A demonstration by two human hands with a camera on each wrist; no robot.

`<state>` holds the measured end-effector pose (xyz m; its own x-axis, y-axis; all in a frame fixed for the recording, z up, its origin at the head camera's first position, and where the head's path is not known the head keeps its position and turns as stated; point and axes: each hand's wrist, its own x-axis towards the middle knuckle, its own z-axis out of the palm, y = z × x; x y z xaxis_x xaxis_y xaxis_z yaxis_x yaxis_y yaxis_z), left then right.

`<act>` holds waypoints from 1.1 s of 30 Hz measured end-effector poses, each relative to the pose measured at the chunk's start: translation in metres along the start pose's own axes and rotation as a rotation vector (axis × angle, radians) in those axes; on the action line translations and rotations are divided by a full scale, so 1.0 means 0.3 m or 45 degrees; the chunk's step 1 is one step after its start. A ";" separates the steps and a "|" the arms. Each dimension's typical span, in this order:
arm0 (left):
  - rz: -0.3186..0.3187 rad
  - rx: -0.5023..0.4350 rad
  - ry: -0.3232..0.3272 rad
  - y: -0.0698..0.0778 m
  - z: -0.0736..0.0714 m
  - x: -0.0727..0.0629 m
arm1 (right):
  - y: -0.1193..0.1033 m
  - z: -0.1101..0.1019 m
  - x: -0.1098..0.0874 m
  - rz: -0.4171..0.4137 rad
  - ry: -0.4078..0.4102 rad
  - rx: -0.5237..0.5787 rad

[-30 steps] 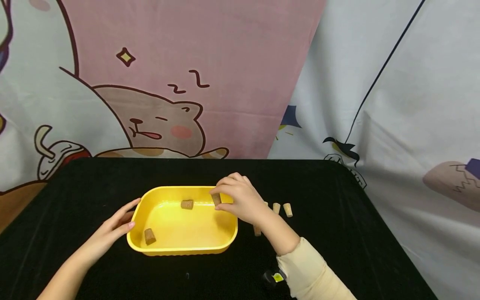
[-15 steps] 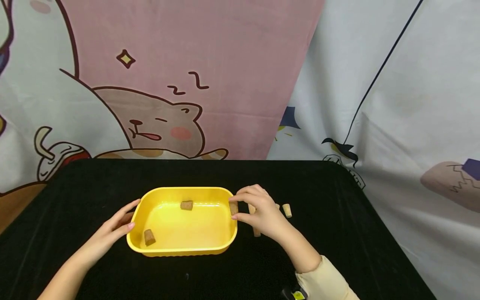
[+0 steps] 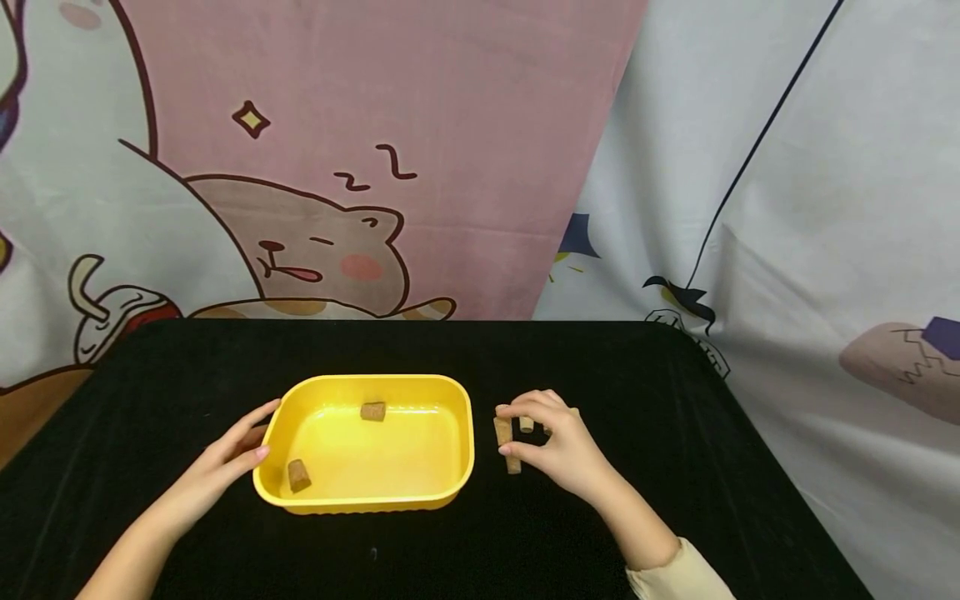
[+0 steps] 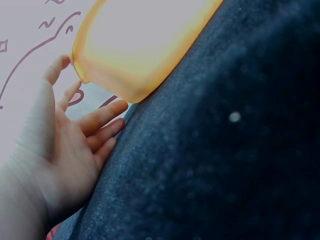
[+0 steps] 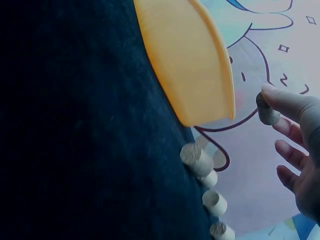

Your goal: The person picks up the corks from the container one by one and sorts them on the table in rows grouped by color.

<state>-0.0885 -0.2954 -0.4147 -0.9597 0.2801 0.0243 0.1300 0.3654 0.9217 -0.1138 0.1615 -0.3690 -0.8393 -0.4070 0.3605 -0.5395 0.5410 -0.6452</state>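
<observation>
My right hand (image 3: 561, 442) pinches a brown cork stopper (image 3: 503, 430) between thumb and fingers, just right of the yellow plastic tub (image 3: 363, 504). In the right wrist view this cork (image 5: 268, 111) is held above the table, apart from the tub. Another brown cork (image 3: 513, 465) rests on the cloth below the pinched one. Inside the tub lie two brown corks, one near the back wall (image 3: 372, 412) and one at the front left (image 3: 298, 476). My left hand (image 3: 217, 460) touches the tub's left end with extended fingers; it holds no cork.
Several corks stand in a row on the black cloth; a thick cork (image 5: 197, 159) and a paler cork (image 5: 215, 202) show in the right wrist view. A pale cork (image 3: 527, 424) is partly hidden behind my right hand. A patterned curtain (image 3: 480, 167) hangs behind the black-covered table (image 3: 375, 550).
My right hand has moved right with the pinched cork, from over the tub's right end to beside the tub. The left hand and the tub have stayed in place.
</observation>
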 end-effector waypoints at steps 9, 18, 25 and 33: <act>0.009 -0.003 -0.007 0.002 0.003 -0.002 | 0.052 -0.015 -0.042 0.059 -0.018 0.060; 0.011 0.001 -0.001 0.000 0.003 -0.003 | 0.102 -0.024 -0.070 0.163 -0.058 0.047; 0.024 0.004 0.001 0.002 0.008 -0.005 | 0.141 -0.023 -0.084 0.200 -0.088 0.039; 0.027 0.001 -0.006 0.002 0.004 -0.006 | 0.183 -0.013 -0.099 0.185 -0.111 0.020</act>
<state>-0.0864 -0.2945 -0.4146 -0.9555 0.2919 0.0418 0.1504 0.3603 0.9207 -0.1188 0.2061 -0.4124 -0.8989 -0.3880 0.2035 -0.4113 0.5872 -0.6972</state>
